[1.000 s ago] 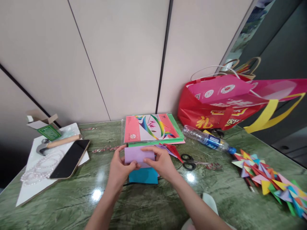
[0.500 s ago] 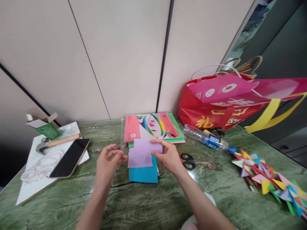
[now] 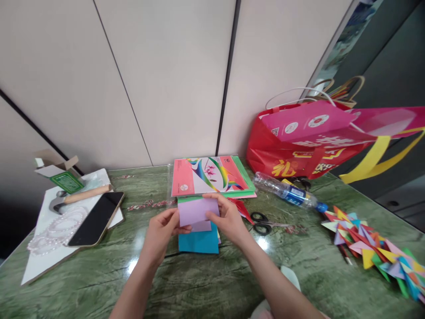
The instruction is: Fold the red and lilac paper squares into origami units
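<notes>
A purple paper sheet (image 3: 195, 212) is held up over the stack, curved or folded so that two layers show. My right hand (image 3: 226, 217) pinches its right side between thumb and fingers. At its lower left corner is my left hand (image 3: 169, 223), with thumb and fingers closed on the edge. Beneath lies a blue sheet (image 3: 199, 243) on other coloured sheets, partly covered by the purple paper. Behind them sits a pack of coloured paper (image 3: 209, 175) with a pink cover.
Black scissors (image 3: 262, 223) and a red folded paper (image 3: 241, 208) lie to the right, with a plastic bottle (image 3: 288, 192), a red bag (image 3: 299, 150) and a folded-paper chain (image 3: 375, 250) beyond. At left are a phone (image 3: 97, 219), hammer (image 3: 79, 196) and beads (image 3: 63, 226).
My left hand has moved right and closed on the purple paper's edge. The paper, flat before, now shows an upper layer over a lower one. My right hand has shifted slightly left.
</notes>
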`<state>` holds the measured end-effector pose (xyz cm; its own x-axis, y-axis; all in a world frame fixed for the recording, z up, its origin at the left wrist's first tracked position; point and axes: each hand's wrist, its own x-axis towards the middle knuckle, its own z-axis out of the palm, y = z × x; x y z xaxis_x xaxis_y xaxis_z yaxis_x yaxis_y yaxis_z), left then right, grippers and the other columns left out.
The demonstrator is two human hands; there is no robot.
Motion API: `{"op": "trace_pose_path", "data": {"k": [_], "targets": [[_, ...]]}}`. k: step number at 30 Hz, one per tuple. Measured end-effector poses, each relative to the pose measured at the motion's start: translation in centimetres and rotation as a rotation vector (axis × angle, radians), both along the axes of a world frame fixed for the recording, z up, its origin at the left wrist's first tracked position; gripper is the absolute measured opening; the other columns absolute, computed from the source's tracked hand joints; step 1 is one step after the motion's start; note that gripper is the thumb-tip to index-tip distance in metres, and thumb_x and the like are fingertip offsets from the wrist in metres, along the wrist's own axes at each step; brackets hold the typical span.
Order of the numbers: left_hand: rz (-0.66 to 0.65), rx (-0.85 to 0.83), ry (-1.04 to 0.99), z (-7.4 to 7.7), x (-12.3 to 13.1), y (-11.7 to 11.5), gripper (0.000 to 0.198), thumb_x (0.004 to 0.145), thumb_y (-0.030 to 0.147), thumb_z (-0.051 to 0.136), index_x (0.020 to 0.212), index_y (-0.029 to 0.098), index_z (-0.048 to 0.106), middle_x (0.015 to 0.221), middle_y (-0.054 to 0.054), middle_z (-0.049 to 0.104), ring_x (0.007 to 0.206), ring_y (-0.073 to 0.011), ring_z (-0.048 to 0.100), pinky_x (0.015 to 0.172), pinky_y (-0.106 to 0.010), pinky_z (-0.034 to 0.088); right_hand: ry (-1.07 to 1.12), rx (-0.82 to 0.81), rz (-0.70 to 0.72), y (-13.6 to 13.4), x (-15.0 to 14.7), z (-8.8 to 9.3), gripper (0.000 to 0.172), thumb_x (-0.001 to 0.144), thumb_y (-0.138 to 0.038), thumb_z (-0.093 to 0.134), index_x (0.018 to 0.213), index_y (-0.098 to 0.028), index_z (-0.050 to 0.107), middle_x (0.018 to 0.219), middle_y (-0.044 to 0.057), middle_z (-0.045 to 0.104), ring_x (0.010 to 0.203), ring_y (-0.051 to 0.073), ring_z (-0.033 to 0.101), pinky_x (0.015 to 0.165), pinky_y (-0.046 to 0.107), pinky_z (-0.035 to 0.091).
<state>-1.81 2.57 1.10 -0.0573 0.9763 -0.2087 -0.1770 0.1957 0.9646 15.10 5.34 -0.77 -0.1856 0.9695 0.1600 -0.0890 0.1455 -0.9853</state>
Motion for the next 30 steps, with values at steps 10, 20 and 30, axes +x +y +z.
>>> {"op": "trace_pose_path", "data": {"k": [10,20,30], "targets": [[-0.15,-0.014,0.127,-0.6,0.5,-0.1,0.027,0.065,0.021,0.061,0.089,0.014,0.068,0.059,-0.003,0.068,0.054,-0.0202,0.065,0.054,-0.031,0.053,-0.157,0.186,0.002,-0.2,-0.2,-0.2,0.039,0.065,-0.008,0.053,0.101,-0.023,0.059,0.113,0.006,0.053,0.107,0.021,0.048,0.083,0.032,0.043],[0.074,0.311,0.663,-2.1,-0.2,0.1,0.019,0.067,0.023,0.057,0.08,0.023,0.071,0.066,0.0,0.07,0.057,-0.0176,0.06,0.057,-0.024,0.045,-0.566,0.544,-0.042,-1.1,-0.5,0.1,0.038,0.066,-0.01,0.061,0.097,-0.031,0.064,0.145,-0.006,0.012,0.133,0.028,0.006,0.104,0.049,0.016],[0.203,0.195,0.279,-1.4,-0.4,0.3,0.029,0.066,0.034,0.064,0.085,0.013,0.069,0.065,-0.002,0.067,0.058,-0.0153,0.057,0.053,-0.022,0.045,-0.58,0.562,-0.065,-1.2,-0.8,-0.2,0.003,0.067,-0.026,0.068,0.068,-0.023,0.067,0.144,-0.003,0.02,0.132,0.029,0.006,0.102,0.051,0.018]]}}
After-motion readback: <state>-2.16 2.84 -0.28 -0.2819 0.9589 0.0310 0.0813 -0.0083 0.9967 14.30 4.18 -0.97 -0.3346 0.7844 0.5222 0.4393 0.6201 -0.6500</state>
